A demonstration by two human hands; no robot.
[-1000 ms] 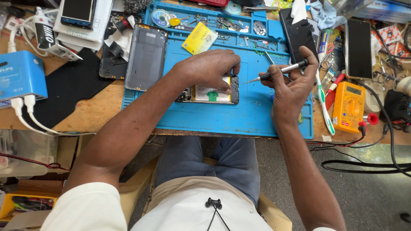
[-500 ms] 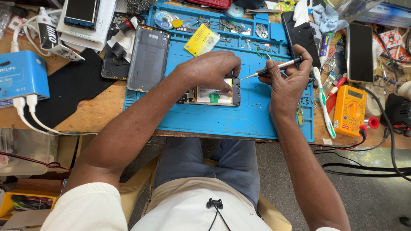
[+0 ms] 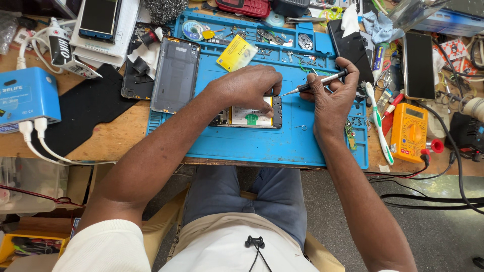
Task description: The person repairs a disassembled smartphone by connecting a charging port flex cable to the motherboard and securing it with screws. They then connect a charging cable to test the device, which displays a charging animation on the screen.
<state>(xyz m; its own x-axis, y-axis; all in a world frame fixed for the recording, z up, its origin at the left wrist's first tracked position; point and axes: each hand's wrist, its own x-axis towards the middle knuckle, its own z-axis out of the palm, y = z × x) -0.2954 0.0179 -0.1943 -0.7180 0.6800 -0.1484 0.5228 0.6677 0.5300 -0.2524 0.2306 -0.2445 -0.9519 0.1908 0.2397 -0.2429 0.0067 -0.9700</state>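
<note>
An opened phone (image 3: 251, 118) with its white battery showing lies on a blue repair mat (image 3: 282, 146). My left hand (image 3: 249, 86) rests on the phone's top edge, fingers pressing down and holding it. My right hand (image 3: 330, 95) grips a slim silver and black screwdriver (image 3: 315, 83), whose tip points left at the phone's upper right corner, just by my left fingertips. A grey phone back cover (image 3: 175, 75) lies on the mat's left part.
A yellow card (image 3: 237, 54) lies above my left hand. An orange multimeter (image 3: 409, 132), a toothbrush (image 3: 377, 121) and dark phones (image 3: 419, 65) are at the right. A blue box (image 3: 26, 98) with white cables sits at the left. Small parts fill the mat's top trays.
My right hand has swung the screwdriver left, bringing its tip down to the phone's upper right corner. My left hand stays on the phone.
</note>
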